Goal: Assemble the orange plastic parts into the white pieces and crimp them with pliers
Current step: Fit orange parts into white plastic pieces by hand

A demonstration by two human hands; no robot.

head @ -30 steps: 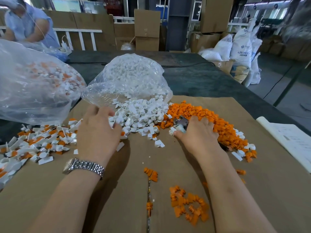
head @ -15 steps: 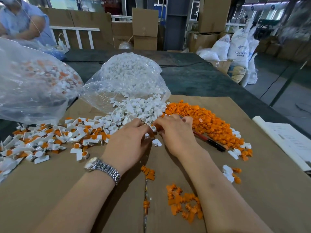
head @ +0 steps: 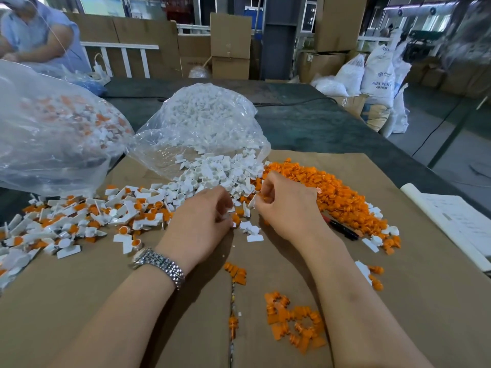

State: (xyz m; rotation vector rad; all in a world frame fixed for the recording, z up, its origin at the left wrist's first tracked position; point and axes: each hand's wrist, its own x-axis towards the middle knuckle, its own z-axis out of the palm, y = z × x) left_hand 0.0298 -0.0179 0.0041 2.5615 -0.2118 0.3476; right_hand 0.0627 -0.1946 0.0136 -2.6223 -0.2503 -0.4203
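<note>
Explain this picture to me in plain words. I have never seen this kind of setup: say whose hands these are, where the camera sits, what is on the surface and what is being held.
No machine here: a person works with bare hands, and the single camera sits on their head, looking forward and down.

The left hand, with a wristwatch, curls its fingers over small white pieces. The right hand pinches an orange part with a white piece against it.

On the brown cardboard lie a heap of white pieces spilling from a clear bag, a heap of orange parts, and, on the left, a spread of assembled pieces. A few more orange parts lie nearer the camera. The dark-handled pliers lie unused by the right wrist.
</note>
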